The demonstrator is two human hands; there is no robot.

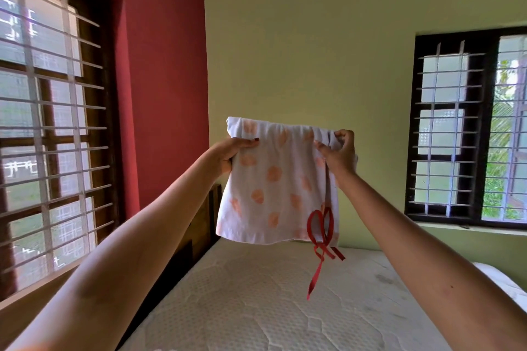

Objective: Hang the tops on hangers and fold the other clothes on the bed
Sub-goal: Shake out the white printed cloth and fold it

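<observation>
The white shorts, printed with orange spots and tied with a red drawstring, hang in the air above the mattress. The left hand grips one side of the waistband, fingers clamped on the cloth; the right hand pinches the other. To fold well, keep the waistband taut and level, lower the shorts flat onto the mattress, then tuck the drawstring in before folding.
</observation>
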